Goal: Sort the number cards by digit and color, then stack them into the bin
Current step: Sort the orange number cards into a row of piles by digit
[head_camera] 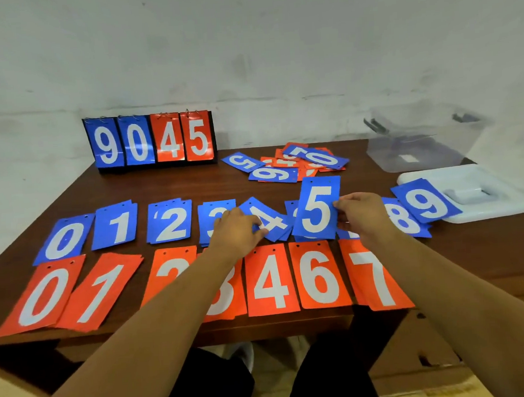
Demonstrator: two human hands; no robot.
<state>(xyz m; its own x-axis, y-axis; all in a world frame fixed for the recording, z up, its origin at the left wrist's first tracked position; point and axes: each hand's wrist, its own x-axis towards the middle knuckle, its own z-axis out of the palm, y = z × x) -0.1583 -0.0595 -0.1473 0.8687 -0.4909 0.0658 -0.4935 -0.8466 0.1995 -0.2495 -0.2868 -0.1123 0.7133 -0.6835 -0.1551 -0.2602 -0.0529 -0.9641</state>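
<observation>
**Right hand** [361,214] – fingers and thumb pinch the right edge of the blue 5 card [317,210]. The card is held upright, lifted above the blue row [120,225], between the 4 and 8 piles.

**Left hand** [236,229] – fingers curled down onto the blue 4 pile [271,221], apparently pinching its left edge. The pile lies skewed and fanned.

**Card, handling (judged)** – thin, light, glossy sheet with two punched holes at the top. It is stiff enough to stand from a one-sided pinch but likely to flex. The faces look slippery, so stacked cards may slide and fan. Best taken by a long edge, thumb on the face; piles are better squared with both hands before lifting.

**Red row** [271,280] – piles along the near edge of the table [160,183].

**Unsorted heap** [301,161] – mixed cards, overlapping, beyond the rows.

**Bin** [421,147] – clear and open, at the far right corner. It looks to hold no cards yet, and its lid [496,200] lies nearer, partly under the blue 9.
</observation>
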